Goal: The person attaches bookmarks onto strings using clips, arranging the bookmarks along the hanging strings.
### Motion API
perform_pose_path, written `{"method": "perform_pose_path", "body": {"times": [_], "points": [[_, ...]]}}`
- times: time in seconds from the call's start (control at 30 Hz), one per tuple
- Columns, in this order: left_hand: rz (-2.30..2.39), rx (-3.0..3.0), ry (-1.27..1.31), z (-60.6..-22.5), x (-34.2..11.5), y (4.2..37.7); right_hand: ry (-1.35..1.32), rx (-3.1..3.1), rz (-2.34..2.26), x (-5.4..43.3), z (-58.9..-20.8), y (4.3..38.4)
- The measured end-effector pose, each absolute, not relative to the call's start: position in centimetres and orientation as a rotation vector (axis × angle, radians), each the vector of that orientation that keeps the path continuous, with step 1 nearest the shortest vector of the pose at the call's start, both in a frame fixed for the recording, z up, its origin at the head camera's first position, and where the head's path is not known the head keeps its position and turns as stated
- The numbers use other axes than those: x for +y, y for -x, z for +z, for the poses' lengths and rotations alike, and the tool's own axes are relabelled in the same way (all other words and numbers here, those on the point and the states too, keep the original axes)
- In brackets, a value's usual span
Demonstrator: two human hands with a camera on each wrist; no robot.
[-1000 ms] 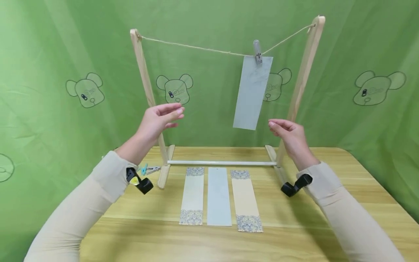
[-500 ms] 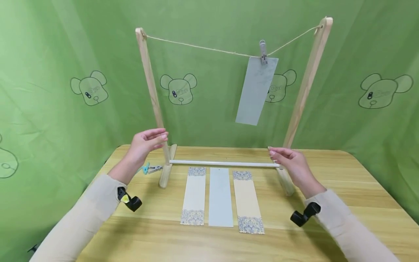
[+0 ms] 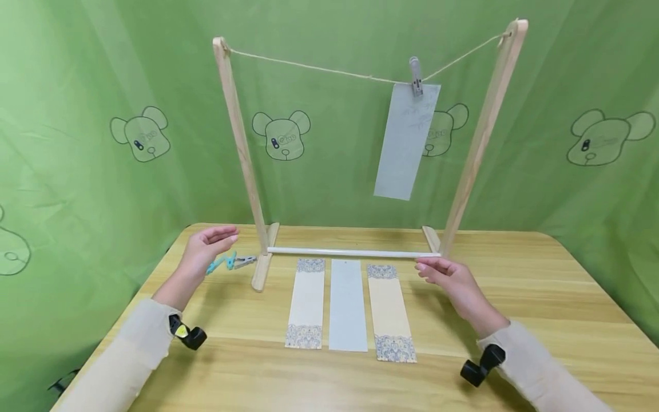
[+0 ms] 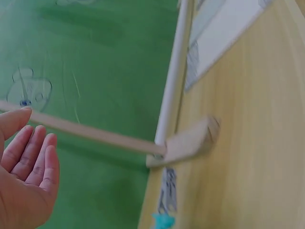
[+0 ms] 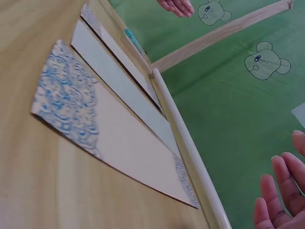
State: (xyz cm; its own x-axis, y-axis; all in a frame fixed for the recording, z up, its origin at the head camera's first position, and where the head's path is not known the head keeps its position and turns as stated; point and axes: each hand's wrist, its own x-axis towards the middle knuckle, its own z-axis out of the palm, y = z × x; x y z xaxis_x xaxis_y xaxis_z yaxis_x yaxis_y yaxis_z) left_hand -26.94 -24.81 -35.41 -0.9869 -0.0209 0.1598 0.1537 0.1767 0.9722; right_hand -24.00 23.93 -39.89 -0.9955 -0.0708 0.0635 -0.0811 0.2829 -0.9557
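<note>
My left hand (image 3: pixel 199 256) hovers just left of the clothespins, fingers nearly straight and holding nothing. Two teal clothespins (image 3: pixel 231 261) and a grey clothespin (image 3: pixel 245 261) lie on the table beside the frame's left foot. Over the table near the white rod's right end is my right hand (image 3: pixel 455 284), its fingers loosely bent around nothing. A pale blue paper strip (image 3: pixel 407 143) hangs from the string (image 3: pixel 319 67), clipped by a grey clothespin (image 3: pixel 416 77). Three bookmark-like strips lie in a row: a cream one (image 3: pixel 307 303), a pale blue one (image 3: pixel 348 306) and a peach one (image 3: pixel 389 303).
The wooden frame (image 3: pixel 239 137) has two posts joined below by a white rod (image 3: pixel 355 252). A green curtain (image 3: pixel 340 177) with bear-head drawings encloses the back and sides. Bare wooden tabletop (image 3: pixel 309 383) shows in front of the strips.
Both hands have come down from beside the hanging strip. The left one has also moved left to near the clothespins, while the right has dropped toward the table. The hanging strip sways slightly.
</note>
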Motion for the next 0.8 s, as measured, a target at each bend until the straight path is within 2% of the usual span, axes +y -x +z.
{"method": "perform_pose_path", "body": {"times": [0.4,0.8], "points": [[-1.855,-2.259,-0.032,-38.5,-27.5,27.5,-0.042,-2.389,2.087,22.9,-42.9,22.3],[-1.857,-2.184,-0.248,-40.3,-29.4,28.6,-0.057,-2.403,1.986,20.9,-44.5,21.0]]}}
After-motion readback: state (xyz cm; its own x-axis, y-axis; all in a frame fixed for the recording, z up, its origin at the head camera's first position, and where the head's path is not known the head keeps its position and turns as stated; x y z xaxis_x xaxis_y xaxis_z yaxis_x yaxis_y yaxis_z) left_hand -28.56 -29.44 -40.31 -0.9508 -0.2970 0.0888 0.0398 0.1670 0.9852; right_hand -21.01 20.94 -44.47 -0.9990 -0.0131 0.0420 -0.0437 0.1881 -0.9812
